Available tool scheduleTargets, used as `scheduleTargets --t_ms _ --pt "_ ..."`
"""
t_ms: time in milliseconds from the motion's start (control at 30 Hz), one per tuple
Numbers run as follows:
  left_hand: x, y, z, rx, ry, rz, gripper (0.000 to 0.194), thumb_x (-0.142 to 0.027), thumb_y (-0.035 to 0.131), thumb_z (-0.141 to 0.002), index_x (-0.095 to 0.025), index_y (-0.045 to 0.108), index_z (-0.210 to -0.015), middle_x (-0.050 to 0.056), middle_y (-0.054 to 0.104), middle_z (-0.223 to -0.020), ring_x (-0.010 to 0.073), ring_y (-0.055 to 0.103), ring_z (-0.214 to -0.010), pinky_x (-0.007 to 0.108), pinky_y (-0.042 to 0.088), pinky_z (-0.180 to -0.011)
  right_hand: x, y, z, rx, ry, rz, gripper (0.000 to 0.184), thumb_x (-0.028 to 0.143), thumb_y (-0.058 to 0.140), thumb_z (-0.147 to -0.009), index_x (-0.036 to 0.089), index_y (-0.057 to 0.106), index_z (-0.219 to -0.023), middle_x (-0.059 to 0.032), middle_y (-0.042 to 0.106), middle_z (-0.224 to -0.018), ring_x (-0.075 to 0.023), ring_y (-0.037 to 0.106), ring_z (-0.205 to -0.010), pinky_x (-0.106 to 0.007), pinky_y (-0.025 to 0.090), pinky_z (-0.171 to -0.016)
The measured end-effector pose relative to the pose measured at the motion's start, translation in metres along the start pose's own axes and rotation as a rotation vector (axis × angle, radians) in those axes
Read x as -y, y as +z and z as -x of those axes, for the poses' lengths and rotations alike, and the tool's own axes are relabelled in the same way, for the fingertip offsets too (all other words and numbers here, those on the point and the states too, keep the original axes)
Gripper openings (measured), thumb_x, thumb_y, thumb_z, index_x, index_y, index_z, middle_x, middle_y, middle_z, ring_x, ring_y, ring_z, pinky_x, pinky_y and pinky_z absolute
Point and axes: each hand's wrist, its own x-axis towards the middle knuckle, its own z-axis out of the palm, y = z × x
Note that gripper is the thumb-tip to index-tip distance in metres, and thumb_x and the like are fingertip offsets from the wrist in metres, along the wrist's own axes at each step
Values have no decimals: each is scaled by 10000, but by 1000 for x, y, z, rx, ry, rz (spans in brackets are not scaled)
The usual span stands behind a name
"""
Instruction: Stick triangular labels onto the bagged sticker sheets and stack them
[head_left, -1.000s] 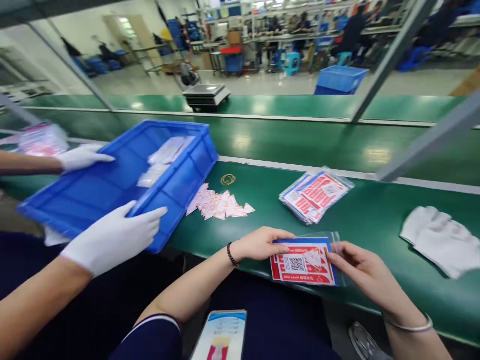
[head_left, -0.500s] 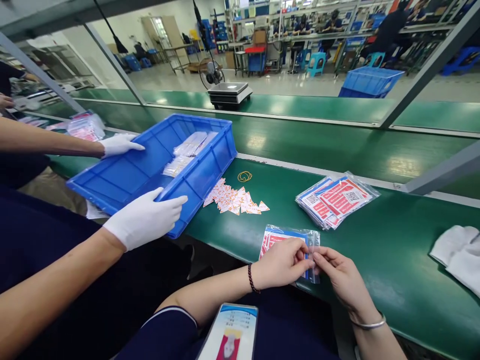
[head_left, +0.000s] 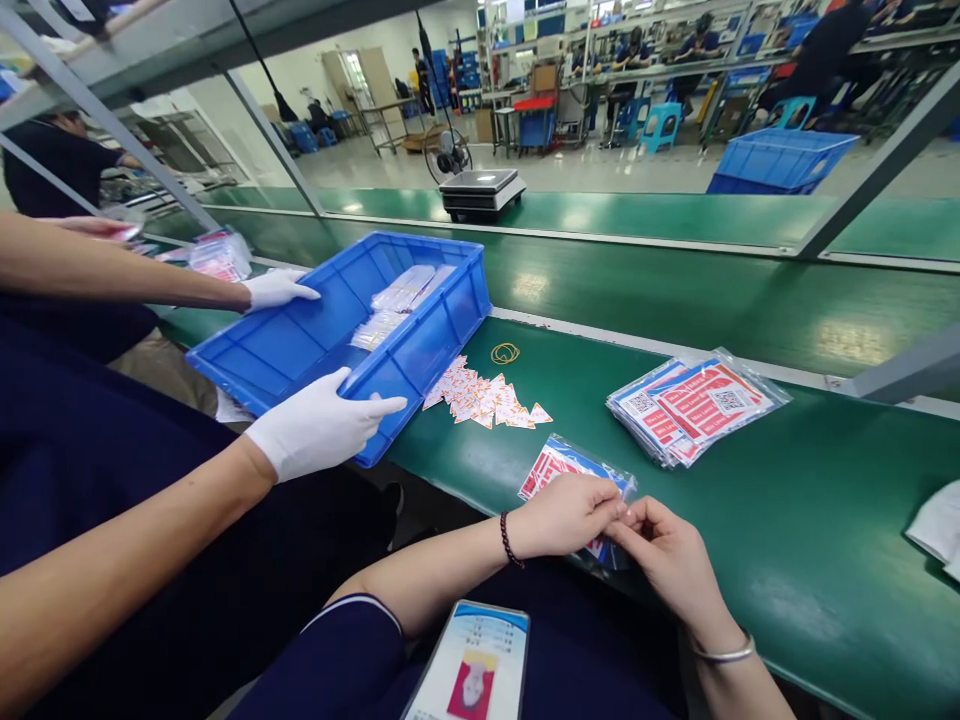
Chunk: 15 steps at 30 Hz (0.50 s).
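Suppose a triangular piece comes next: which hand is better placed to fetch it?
Left, I'd judge. The left hand is nearer the triangular pieces; the right hand would probably have to reach past the left. Both meet at the end of the printed bag, so the right might hold it alone.

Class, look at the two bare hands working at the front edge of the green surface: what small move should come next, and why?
Probably slide the right hand's fingertips along the end of the clear bag while the left hand steadies it. Both hands pinch there, close together, and a printed sheet lies inside; the fingers hide whether that end is sealed.
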Motion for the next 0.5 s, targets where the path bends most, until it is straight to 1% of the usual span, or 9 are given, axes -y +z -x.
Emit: scheduleTargets --t_ms 33,100,167,233,300,333,400,467,500 --pt "0 -2 -1 10 7 -22 280 -235 451 -927 -178 403 -657 -37 438 -628 105 420 -627 222 301 -611 1 0 -1 17 1 -56 460 608 678 -727 185 538 -612 10 531 -536 -113 461 -504 -239 394 -501" --pt "-1 -5 -2 -11 20 -65 276 -263 433 -940 -187 392 -678 -30 440 -651 118 420 -644 231 303 -621 2 -1 -3 24 -6 -175 457 607 657 -762 187 527 -639 9 534 -549 -113 474 -509 -240 416 -508" --pt "-3 -9 -2 -55 41 -87 269 -270 402 -950 -194 379 -692 -24 447 -671 126 424 -654 239 309 -629 3 -2 -5 -26 -17 -271 437 583 646 -793 195 498 -657 8 544 -568 -112 494 -518 -240 437 -520" --pt "-5 -14 0 -94 49 -91 284 -274 371 -961 -198 362 -687 -26 444 -666 124 417 -633 246 309 -620 2 -3 -6 -104 -44 -307 376 527 659 -810 209 482 -716 6 574 -618 -122 538 -554 -243 462 -545" --pt "-7 -20 1 -113 43 -112 307 -295 350 -973 -201 356 -680 -31 435 -644 121 407 -601 252 303 -597 2 -5 -6 -165 -128 -233 269 459 648 -837 225 515 -843 3 600 -690 -136 578 -606 -259 489 -592" --pt "-9 -22 1 -128 36 -141 319 -311 342 -980 -203 359 -680 -32 433 -635 122 406 -588 256 300 -586 3 -6 -5 -158 -185 -145 216 424 620 -861 235 543 -932 -4 613 -734 -144 594 -639 -273 503 -630" --pt "-11 -24 1 -163 41 -233 324 -320 324 -990 -206 387 -694 -25 459 -641 129 432 -591 263 316 -583 8 -9 -6 -63 -297 80 209 362 531 -912 253 594 -1079 -20 621 -784 -156 600 -680 -296 510 -683" --pt "-14 -21 1 -198 91 -355 301 -288 313 -991 -203 434 -729 2 527 -697 148 493 -638 274 355 -608 14 -11 -8 62 -353 250 266 318 454 -939 261 643 -1118 -40 634 -831 -167 600 -723 -307 508 -708" --pt "-16 -18 1 -209 131 -415 286 -266 312 -987 -198 459 -751 21 559 -731 161 523 -668 283 377 -622 17 -11 -10 109 -368 278 283 310 434 -945 260 662 -1106 -48 647 -864 -174 606 -759 -312 510 -726"
